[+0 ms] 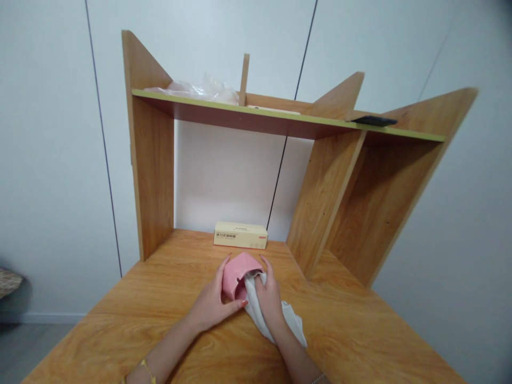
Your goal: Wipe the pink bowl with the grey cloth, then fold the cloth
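A pink cup (236,272) lies tipped on its side on the wooden desk (132,325), its mouth turned toward me. My left hand (212,303) is wrapped around the cup's left side, thumb under the rim. My right hand (269,298) is closed on a white cloth (256,306) and presses part of it into the cup's mouth. The rest of the cloth trails along the desk under my right wrist.
A long beige box (240,235) lies at the back of the desk against the white wall. A wooden shelf unit (152,160) rises over the desk; its top shelf carries crumpled clear plastic (200,88) and a dark flat object (374,121).
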The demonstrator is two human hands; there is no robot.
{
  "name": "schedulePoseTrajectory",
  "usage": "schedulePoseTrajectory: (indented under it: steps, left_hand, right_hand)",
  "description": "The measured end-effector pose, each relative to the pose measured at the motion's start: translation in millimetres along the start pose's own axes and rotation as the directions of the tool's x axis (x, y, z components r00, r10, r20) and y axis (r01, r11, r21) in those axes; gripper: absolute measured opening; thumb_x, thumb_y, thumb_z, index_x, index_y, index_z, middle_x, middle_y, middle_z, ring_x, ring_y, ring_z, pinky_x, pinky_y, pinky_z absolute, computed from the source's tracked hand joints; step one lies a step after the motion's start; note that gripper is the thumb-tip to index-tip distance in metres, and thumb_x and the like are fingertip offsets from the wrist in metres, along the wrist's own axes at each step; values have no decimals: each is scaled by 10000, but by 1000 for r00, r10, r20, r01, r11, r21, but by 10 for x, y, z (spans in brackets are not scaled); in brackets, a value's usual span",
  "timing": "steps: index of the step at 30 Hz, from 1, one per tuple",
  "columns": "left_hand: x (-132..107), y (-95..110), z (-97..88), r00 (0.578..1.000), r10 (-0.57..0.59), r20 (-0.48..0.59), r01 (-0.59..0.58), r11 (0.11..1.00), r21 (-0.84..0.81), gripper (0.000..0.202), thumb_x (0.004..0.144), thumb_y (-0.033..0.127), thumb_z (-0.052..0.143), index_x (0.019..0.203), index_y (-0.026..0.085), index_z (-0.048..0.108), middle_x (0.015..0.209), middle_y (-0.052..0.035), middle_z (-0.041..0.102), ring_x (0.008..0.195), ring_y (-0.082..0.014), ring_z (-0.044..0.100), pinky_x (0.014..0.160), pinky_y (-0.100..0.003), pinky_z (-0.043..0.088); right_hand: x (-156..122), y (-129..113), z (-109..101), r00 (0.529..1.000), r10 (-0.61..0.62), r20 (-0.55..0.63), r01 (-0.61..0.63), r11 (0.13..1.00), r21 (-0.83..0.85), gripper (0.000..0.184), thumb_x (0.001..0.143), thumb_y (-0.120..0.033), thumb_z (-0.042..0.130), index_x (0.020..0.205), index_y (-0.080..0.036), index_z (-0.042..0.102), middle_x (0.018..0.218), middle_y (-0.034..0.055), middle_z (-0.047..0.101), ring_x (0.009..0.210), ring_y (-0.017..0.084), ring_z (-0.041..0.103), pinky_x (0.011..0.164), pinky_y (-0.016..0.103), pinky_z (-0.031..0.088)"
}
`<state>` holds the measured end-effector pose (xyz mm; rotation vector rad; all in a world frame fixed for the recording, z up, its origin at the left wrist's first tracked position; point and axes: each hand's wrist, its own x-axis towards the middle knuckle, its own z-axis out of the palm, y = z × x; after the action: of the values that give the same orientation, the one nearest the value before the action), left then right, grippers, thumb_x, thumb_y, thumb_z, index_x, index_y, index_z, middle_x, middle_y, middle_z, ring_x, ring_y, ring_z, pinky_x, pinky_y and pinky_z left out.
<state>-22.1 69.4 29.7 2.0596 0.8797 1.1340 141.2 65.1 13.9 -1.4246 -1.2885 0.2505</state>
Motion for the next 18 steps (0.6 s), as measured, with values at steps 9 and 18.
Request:
schedulePoseTrajectory:
  steps: [9, 18]
  left_hand:
    - [24, 35, -16, 997, -3, -73, 8, 997, 71, 767, 705, 279, 576, 1350, 188, 171, 1240, -102, 482, 1063, -228, 510, 893, -332, 412]
    - [14, 67, -54, 1000, -19, -17, 24, 929, 370, 715, 665, 325, 576, 1318, 244, 297, 1120, -68, 593, 916, -265, 593, 802, -360, 445]
  right_hand:
    - [20, -30, 55, 999, 42, -25, -42, 999, 11, 545, 717, -240, 445, 1254, -176, 373, 1054, 84, 595, 885, 193, 572, 760, 290, 428]
    - [8, -80, -71, 996, -86, 20, 88, 949, -303, 600, 708, -197, 435, 1298, -190, 321, 571, -48, 512, 537, 164, 518, 536, 242, 364]
